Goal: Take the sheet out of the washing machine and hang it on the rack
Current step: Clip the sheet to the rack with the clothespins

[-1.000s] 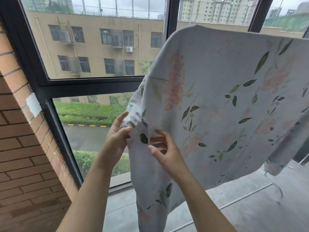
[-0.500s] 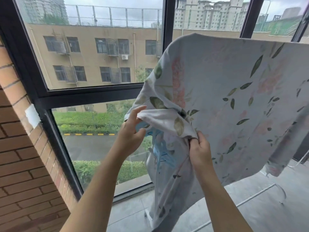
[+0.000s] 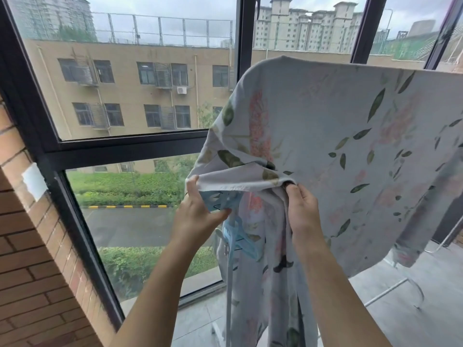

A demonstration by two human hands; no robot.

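Observation:
A pale sheet (image 3: 325, 136) printed with green leaves and pink flowers drapes over the top of the drying rack and hangs down in front of me. My left hand (image 3: 198, 216) pinches the sheet's left hem and lifts it. My right hand (image 3: 302, 209) grips a bunched fold of the sheet just to the right. Under the lifted hem, the rack's light blue joint and white upright (image 3: 231, 246) show. The rack's top bar is hidden by the cloth.
A dark-framed window (image 3: 120, 146) fills the wall behind the rack. A brick wall (image 3: 27, 271) stands close on the left. The rack's white foot bar (image 3: 390, 289) rests on the grey floor at the lower right.
Both hands have lifted the sheet's left hem and pulled it apart, so the rack's blue joint and upright now show beneath. The view has tilted slightly downward.

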